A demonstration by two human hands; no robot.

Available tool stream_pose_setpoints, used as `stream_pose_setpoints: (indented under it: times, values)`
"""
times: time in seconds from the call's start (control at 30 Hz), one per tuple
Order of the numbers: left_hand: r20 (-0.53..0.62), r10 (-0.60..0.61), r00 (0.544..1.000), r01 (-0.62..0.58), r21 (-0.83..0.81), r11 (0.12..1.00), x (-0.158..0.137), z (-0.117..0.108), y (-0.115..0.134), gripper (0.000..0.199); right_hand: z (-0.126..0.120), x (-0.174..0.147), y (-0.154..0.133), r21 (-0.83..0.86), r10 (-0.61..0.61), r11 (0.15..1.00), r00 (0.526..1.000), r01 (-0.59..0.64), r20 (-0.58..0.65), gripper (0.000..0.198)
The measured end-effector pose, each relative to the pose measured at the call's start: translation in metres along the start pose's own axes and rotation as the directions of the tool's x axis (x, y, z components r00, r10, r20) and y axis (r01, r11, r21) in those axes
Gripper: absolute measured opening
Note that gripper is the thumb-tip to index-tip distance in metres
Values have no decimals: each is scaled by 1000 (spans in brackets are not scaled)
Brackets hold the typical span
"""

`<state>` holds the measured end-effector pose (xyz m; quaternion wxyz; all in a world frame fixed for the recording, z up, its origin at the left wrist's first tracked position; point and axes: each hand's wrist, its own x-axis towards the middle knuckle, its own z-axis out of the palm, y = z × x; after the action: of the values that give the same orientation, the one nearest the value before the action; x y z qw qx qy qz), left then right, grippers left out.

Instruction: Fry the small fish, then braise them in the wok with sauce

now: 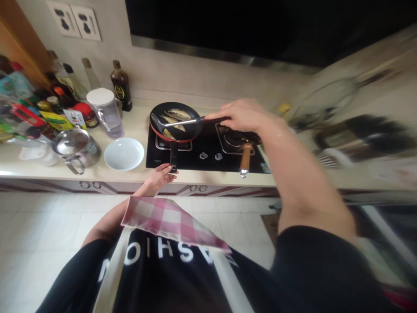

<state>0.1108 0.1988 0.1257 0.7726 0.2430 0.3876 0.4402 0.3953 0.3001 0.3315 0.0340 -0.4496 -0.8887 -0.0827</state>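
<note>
Mid-fry, apparently: fish point(180, 114) browning, all in frying pan point(160, 111).
Right hand point(243, 114) clamped on spatula point(184, 123), left hand point(159, 176) on pan handle point(173, 152).

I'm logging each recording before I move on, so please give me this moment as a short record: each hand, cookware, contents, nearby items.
Left hand: holds the end of the frying pan's black handle
Right hand: grips a spatula that reaches into the pan
Pan contents: several browned, fish-like pieces
Pan position: left burner of the black hob
Right burner: cookware with a wooden handle, partly hidden by the right arm
Left of hob: pale bowl, lidded metal pot, white-lidded pitcher
</note>
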Motion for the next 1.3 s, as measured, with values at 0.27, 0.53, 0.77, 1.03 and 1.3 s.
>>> stream_pose_setpoints:
  times: [0.27,0.53,0.77,1.03,1.3]
  values:
    - [-6,1,1000,-1,-3,1000,3,0,0,32,8,-1,8,77,-33,996,999,34,-17,35]
    - [-25,-15,1000,15,11,1000,4,2,3,30,9,-5,15,59,-30,998,998,33,-51,33]
    - [-23,-7,1000,8,12,1000,6,0,1,31,5,-3,9,-30,-36,999,998,37,44,40]
    - [-56,-5,998,5,9,1000,5,2,1,32,6,-13,3,6,-50,999,998,50,-31,32]
    - [7,8,1000,-8,12,1000,9,-1,-6,33,-12,-33,-6,-159,22,987,998,-32,-62,36]
